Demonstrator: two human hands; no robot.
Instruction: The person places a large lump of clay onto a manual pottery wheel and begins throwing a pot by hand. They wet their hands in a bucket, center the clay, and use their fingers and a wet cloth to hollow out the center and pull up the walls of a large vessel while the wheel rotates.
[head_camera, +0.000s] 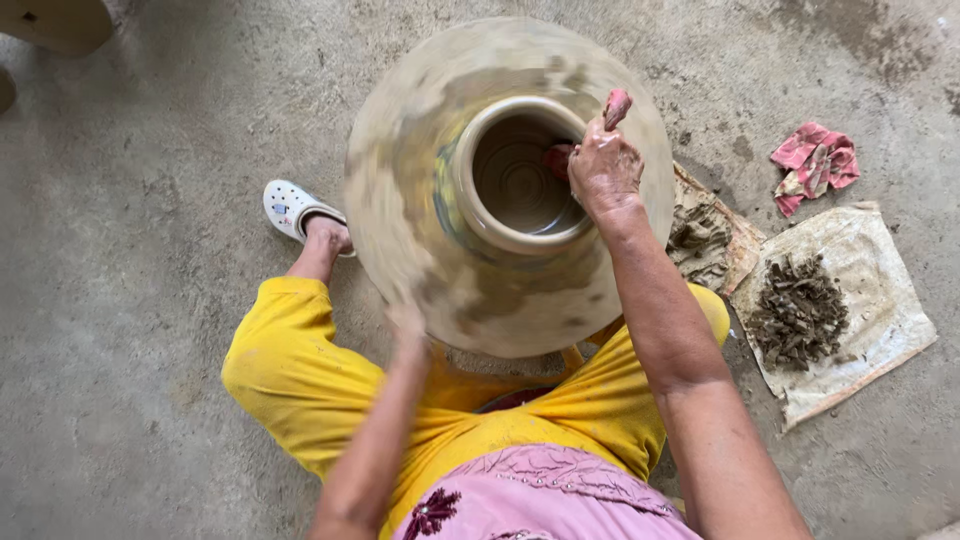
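On the spinning wheel (400, 200) sat my clay pot (520, 175), walls already raised and its rim rounded. My right hand (603, 168) pinched a wet red cloth (617, 105) against that rim; my left hand (408, 325), blurred, grip unclear, touched the wheel's edge. Smoothing seemed unfinished.

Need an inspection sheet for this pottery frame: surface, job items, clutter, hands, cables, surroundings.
Surface: bare grey concrete floor, stained.
Job's things: clay pot on a blurred, clay-smeared wheel disc.
Clutter: pink rag; dark clay scraps on a pale sheet; a lump of clay beside the wheel.
Hands: right hand on the pot rim, pinching a small red cloth; left hand blurred at the disc edge.
Cables: nothing seen.
Surroundings: white clog on the person's foot.
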